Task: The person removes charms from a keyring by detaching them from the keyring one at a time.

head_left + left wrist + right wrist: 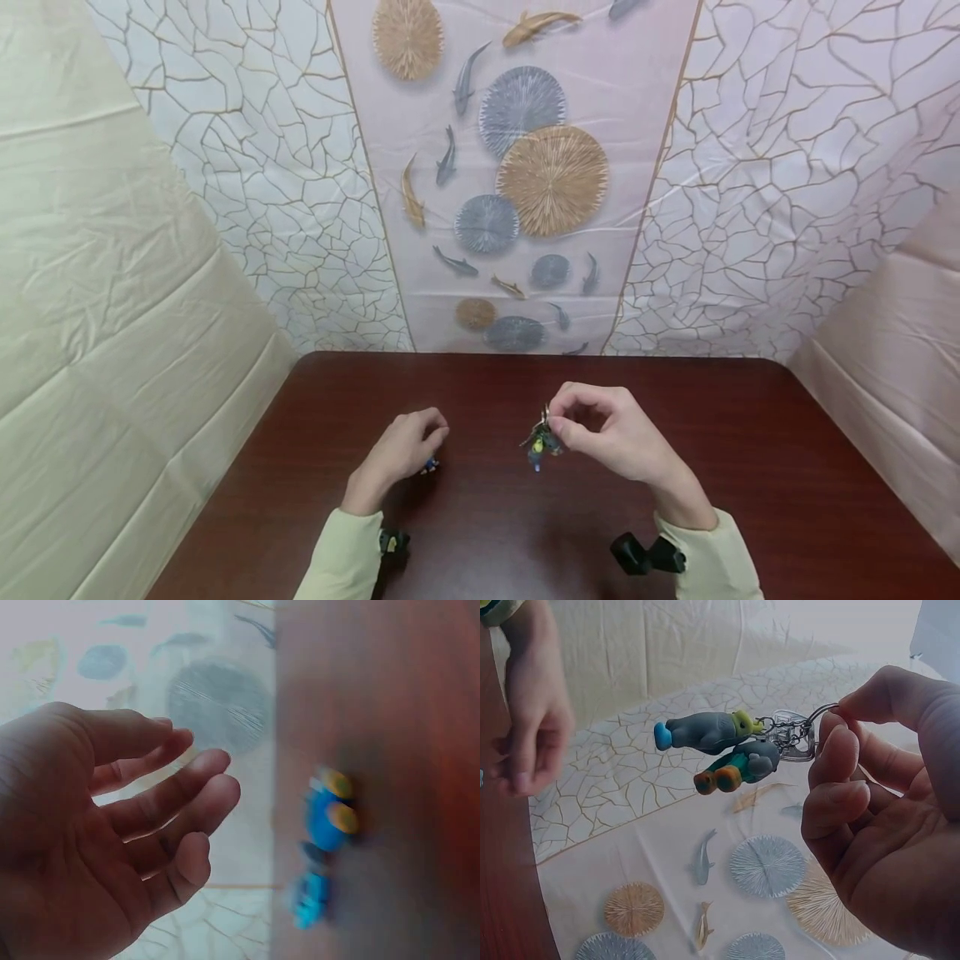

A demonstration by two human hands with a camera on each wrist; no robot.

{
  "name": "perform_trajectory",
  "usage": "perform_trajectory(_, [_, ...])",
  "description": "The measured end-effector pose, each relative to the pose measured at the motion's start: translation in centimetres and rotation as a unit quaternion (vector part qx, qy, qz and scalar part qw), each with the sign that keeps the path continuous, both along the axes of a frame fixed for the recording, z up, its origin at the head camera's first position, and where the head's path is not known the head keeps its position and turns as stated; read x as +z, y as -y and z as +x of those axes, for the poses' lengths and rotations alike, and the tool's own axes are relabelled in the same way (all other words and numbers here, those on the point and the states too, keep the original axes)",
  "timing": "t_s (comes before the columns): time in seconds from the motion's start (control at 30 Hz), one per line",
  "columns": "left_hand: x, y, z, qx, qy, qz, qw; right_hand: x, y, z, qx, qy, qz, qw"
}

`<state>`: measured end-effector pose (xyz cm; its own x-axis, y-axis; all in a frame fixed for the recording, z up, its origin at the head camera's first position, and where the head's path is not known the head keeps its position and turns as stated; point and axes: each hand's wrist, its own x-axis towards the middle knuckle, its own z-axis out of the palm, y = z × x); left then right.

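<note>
My right hand [618, 429] pinches the metal ring of a keychain [802, 735] between thumb and forefinger, above the table. Short chains hang from the ring with two small figurines: a grey one [705, 731] with a yellow-green head and blue end, and a grey and green one [742, 765] with orange feet. My left hand [405, 442] hovers over the table with loosely bent fingers and nothing in its grasp. Close below it lies a small blue figure [326, 814] with yellow-orange feet and a light blue piece beside it, blurred in the left wrist view and partly hidden by the hand in the head view.
Both hands are over a dark reddish-brown table [495, 533]. Behind it hangs a patterned cloth [555, 292] with fish and round motifs; plain cream cloth [150, 292] drapes the left side. Dark wrist devices [648, 554] sit at both sleeves.
</note>
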<state>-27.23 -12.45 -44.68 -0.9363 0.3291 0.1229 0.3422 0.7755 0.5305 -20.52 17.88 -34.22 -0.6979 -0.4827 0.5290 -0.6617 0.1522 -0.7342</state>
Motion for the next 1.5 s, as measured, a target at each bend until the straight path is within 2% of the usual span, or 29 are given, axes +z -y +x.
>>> perform_trajectory(0.17, [1.8, -0.7, 0.9, -0.014, -0.044, 0.012, 0.9988, 0.0, 0.0, 0.0, -0.005, 0.009, 0.001, 1.0])
perform_trajectory(0.43, [4.4, -1.8, 2.5, -0.036, -0.092, 0.023, 0.9948, 0.1, 0.0, 0.0, -0.003, 0.004, -0.002, 1.0])
perform_trajectory(0.63, [5.7, -2.4, 3.6, -0.041, -0.091, 0.03, 0.9946, 0.1, 0.0, 0.0, -0.005, 0.017, 0.001, 1.0])
perform_trajectory(0.77, [6.6, -2.9, 4.5, -0.057, -0.102, 0.043, 0.9922, 0.0, 0.1, -0.1, 0.0, 0.009, -0.004, 1.0])
perform_trajectory(1.1, [8.7, -4.3, 6.6, -0.131, -0.152, 0.063, 0.9777, -0.1, 0.2, -0.3, 0.005, 0.01, -0.01, 1.0])
perform_trajectory(1.33, [9.7, -5.3, 7.9, -0.192, -0.177, 0.093, 0.9609, 0.0, 0.3, -0.2, 0.007, 0.022, -0.009, 1.0])
perform_trajectory(1.5, [10.2, -6.2, 8.4, -0.212, -0.187, 0.094, 0.9547, 0.0, 0.4, -0.1, 0.0, 0.027, -0.005, 1.0])
